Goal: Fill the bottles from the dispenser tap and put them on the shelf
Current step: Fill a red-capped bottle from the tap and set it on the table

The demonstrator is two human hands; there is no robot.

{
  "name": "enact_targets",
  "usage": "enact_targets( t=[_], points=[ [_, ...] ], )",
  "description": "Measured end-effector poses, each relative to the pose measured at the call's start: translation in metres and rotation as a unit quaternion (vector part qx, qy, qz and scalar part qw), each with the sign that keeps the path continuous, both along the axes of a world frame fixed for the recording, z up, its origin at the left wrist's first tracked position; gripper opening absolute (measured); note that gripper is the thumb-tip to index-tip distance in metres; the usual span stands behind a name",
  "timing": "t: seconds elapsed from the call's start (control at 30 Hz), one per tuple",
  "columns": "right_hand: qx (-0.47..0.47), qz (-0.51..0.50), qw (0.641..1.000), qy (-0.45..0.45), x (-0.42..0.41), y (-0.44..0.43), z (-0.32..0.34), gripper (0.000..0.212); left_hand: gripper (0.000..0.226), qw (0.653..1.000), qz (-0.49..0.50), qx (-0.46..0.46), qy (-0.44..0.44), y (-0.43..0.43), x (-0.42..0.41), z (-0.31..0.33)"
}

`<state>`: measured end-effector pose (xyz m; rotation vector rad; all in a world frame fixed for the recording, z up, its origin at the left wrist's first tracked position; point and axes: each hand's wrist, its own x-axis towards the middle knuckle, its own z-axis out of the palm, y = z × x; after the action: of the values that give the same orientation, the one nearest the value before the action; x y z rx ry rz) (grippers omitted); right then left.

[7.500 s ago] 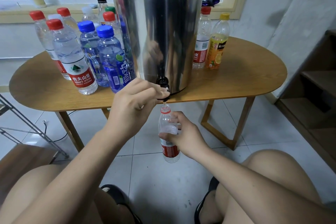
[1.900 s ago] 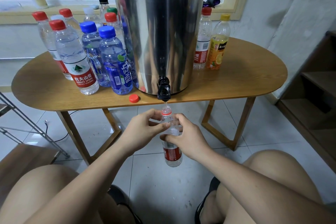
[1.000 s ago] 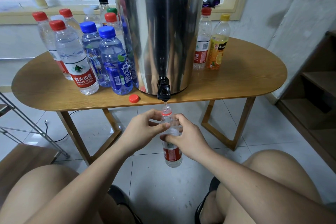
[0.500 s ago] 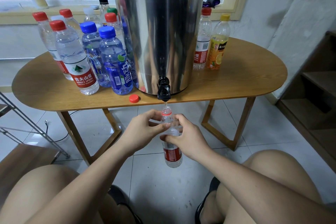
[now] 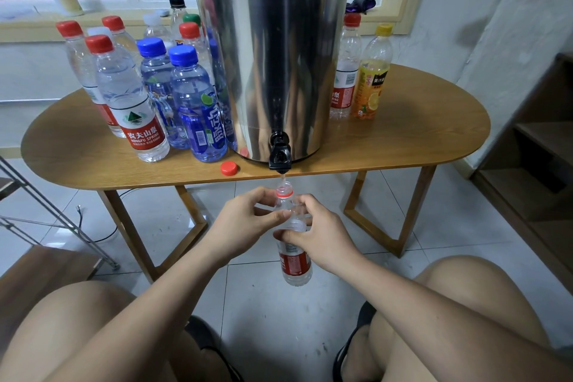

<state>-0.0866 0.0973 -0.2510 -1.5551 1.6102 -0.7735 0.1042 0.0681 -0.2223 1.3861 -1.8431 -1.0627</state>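
Note:
A clear bottle with a red label and red neck ring hangs upright below the table edge, its open mouth right under the black tap of the steel dispenser. A thin stream of water falls from the tap into it. My left hand grips the bottle's shoulder from the left, and my right hand grips it from the right. Its red cap lies on the wooden table left of the tap.
Several capped bottles with red and blue caps crowd the table left of the dispenser. A red-capped bottle and an orange juice bottle stand to its right. A dark wooden shelf is at the far right. My knees frame the tiled floor.
Since 7.5 s ago my left hand left the tap lever and came down onto the bottle. Over the last second nothing has visibly moved.

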Motion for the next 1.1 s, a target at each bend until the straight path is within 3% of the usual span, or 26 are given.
enact_targets(
  t=[1.1],
  points=[
    [-0.003,-0.008,1.0,0.008,0.001,0.0,-0.0007,0.079,0.022,1.0,0.006,0.008,0.007,-0.0002,0.0004,-0.002]
  ],
)
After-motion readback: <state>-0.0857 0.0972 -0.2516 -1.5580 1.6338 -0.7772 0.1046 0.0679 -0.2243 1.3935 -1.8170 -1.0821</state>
